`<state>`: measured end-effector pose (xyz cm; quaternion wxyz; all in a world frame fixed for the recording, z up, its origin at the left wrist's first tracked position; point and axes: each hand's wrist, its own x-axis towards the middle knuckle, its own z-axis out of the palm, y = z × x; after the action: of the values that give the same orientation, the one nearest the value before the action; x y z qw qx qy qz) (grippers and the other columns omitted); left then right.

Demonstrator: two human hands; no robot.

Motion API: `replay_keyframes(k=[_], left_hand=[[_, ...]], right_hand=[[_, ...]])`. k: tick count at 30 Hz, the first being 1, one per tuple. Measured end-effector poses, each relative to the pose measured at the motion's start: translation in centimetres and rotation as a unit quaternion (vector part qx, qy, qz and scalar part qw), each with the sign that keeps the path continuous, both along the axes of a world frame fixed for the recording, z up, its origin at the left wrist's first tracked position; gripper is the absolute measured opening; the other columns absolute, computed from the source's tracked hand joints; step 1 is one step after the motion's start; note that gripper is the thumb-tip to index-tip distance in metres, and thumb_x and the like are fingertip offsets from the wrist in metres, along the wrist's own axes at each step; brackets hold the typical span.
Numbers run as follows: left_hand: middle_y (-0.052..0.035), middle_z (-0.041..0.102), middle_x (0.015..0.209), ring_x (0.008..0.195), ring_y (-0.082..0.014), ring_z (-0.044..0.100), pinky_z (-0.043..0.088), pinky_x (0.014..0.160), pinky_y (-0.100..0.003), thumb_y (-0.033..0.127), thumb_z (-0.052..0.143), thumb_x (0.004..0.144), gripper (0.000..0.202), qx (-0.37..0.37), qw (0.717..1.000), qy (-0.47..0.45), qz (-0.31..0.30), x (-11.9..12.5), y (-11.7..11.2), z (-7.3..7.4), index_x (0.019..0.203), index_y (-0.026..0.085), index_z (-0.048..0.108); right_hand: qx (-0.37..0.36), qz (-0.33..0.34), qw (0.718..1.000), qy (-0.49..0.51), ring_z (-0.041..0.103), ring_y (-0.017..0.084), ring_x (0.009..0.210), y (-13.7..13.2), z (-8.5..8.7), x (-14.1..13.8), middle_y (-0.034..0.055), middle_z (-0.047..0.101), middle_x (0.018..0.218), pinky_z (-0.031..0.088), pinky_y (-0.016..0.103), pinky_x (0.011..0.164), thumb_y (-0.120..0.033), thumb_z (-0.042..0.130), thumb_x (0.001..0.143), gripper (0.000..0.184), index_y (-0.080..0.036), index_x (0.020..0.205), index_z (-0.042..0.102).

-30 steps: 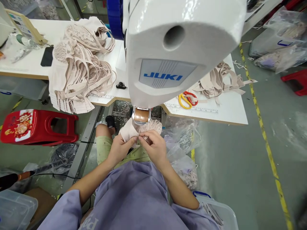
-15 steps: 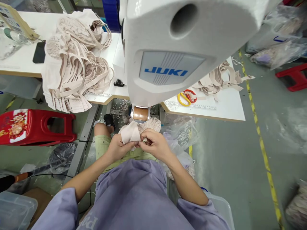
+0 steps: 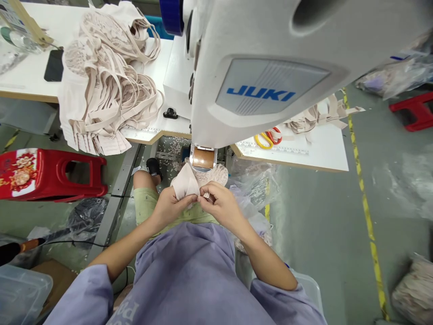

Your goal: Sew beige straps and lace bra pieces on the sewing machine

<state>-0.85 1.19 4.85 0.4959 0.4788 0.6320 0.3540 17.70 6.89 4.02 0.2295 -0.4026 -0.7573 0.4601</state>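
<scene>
Just below the front of a white sewing machine (image 3: 264,90), both my hands pinch a beige garment piece with lace (image 3: 186,181). My left hand (image 3: 171,206) is closed on its left side, thumb along the lower edge. My right hand (image 3: 219,204) pinches a folded bit of the beige fabric between thumb and fingers. The two sets of fingertips almost meet. A patterned lace part (image 3: 216,174) spreads out behind my right hand, under the brown-and-clear guard (image 3: 204,158) of the machine head. What lies inside my fingertips is partly hidden.
A heap of beige lace garments (image 3: 108,85) hangs over the left table edge, near a phone (image 3: 54,65). Scissors with red and yellow handles (image 3: 269,139) and beige strips (image 3: 311,118) lie on the right table. A red stool (image 3: 67,174) stands at left, plastic bags (image 3: 257,194) below right.
My view has shifted, so the machine head appears farther right and larger. The fabric in my left hand now stands up in a pointed fold. Both hands keep their hold.
</scene>
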Motion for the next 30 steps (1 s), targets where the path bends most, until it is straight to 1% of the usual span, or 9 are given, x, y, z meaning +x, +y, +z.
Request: replay_keyframes(k=[3, 5, 9, 12, 16, 20, 23, 25, 30], left_hand=[[-0.0018, 0.067, 0.068, 0.065, -0.0141, 0.059, 0.045, 0.064, -0.023, 0.037, 0.061, 0.089, 0.029, 0.007, 1.0, -0.014, -0.007, 0.3, 0.0, 0.7, 0.074, 0.013, 0.068], [-0.0018, 0.067, 0.068, 0.065, -0.0139, 0.059, 0.045, 0.064, -0.023, 0.038, 0.061, 0.089, 0.029, -0.002, 0.999, -0.033, -0.009, 0.4, 0.1, 0.8, 0.075, 0.013, 0.068], [-0.0004, 0.061, 0.066, 0.063, -0.0127, 0.054, 0.043, 0.06, -0.022, 0.041, 0.065, 0.084, 0.03, -0.017, 0.998, -0.045, 0.033, 0.7, 0.1, 0.4, 0.074, 0.013, 0.065], [0.0009, 0.058, 0.063, 0.06, -0.0122, 0.051, 0.04, 0.058, -0.023, 0.041, 0.067, 0.082, 0.03, -0.002, 0.998, -0.023, 0.05, 0.8, -0.1, -0.2, 0.071, 0.013, 0.063], [0.0002, 0.059, 0.065, 0.062, -0.0128, 0.052, 0.041, 0.059, -0.023, 0.04, 0.063, 0.086, 0.029, 0.023, 1.0, -0.003, 0.017, 0.5, 0.1, -0.3, 0.073, 0.013, 0.063], [0.0029, 0.051, 0.063, 0.06, -0.0106, 0.045, 0.037, 0.056, -0.022, 0.041, 0.059, 0.088, 0.03, -0.01, 0.999, -0.033, -0.019, 0.5, 0.5, 0.2, 0.073, 0.015, 0.058], [0.0032, 0.05, 0.065, 0.06, -0.0103, 0.043, 0.036, 0.055, -0.021, 0.044, 0.062, 0.086, 0.031, -0.029, 0.998, -0.051, -0.013, 0.6, 0.7, 0.4, 0.075, 0.015, 0.058], [0.0028, 0.05, 0.065, 0.061, -0.0108, 0.043, 0.037, 0.056, -0.022, 0.046, 0.063, 0.085, 0.033, -0.032, 0.998, -0.05, -0.007, 0.5, 0.8, 0.5, 0.075, 0.015, 0.058], [0.0015, 0.052, 0.067, 0.063, -0.0124, 0.046, 0.04, 0.058, -0.023, 0.048, 0.061, 0.086, 0.035, -0.045, 0.998, -0.025, -0.031, -0.4, 1.3, 0.9, 0.078, 0.015, 0.06]], right_hand=[[-0.02, -0.002, 1.0, 0.002, 0.051, 0.012, 0.066, 0.0, 0.1, 0.0, -0.0008, 0.059, 0.079, 0.037, 0.027, 0.064, -0.026, 0.064, 0.088, 0.006, -0.022, 0.085, 0.066], [-0.017, -0.002, 1.0, 0.004, 0.052, 0.012, 0.066, 0.0, 0.3, 0.0, -0.0007, 0.06, 0.079, 0.037, 0.027, 0.064, -0.025, 0.064, 0.088, 0.007, -0.022, 0.083, 0.067], [0.019, -0.024, 0.999, -0.011, 0.051, 0.012, 0.065, -0.3, 0.6, -0.1, -0.0009, 0.058, 0.074, 0.037, 0.026, 0.063, -0.021, 0.063, 0.087, 0.008, -0.02, 0.079, 0.065], [0.034, -0.019, 0.999, -0.019, 0.051, 0.012, 0.065, -0.3, 0.7, -0.1, -0.0012, 0.056, 0.072, 0.036, 0.026, 0.062, -0.021, 0.063, 0.087, 0.009, -0.02, 0.078, 0.065], [0.017, -0.006, 1.0, -0.012, 0.051, 0.012, 0.064, 0.1, 0.5, 0.0, -0.0011, 0.057, 0.072, 0.036, 0.026, 0.062, -0.022, 0.063, 0.086, 0.009, -0.02, 0.078, 0.066], [0.0, -0.015, 1.0, 0.0, 0.051, 0.012, 0.064, 0.3, 0.4, -0.1, -0.001, 0.058, 0.07, 0.037, 0.026, 0.062, -0.02, 0.063, 0.084, 0.009, -0.019, 0.074, 0.065], [0.003, -0.031, 1.0, 0.0, 0.052, 0.013, 0.065, 0.3, 0.5, -0.1, -0.0004, 0.058, 0.07, 0.037, 0.027, 0.062, -0.019, 0.063, 0.082, 0.01, -0.019, 0.072, 0.064], [-0.014, -0.028, 1.0, 0.001, 0.053, 0.014, 0.066, 0.5, 0.5, 0.1, 0.0006, 0.061, 0.073, 0.038, 0.028, 0.063, -0.023, 0.063, 0.083, 0.01, -0.019, 0.074, 0.066], [-0.139, -0.022, 0.989, 0.034, 0.052, 0.013, 0.063, 1.3, 0.1, 1.4, 0.0019, 0.067, 0.082, 0.04, 0.028, 0.062, -0.032, 0.058, 0.089, 0.019, -0.02, 0.092, 0.072]])
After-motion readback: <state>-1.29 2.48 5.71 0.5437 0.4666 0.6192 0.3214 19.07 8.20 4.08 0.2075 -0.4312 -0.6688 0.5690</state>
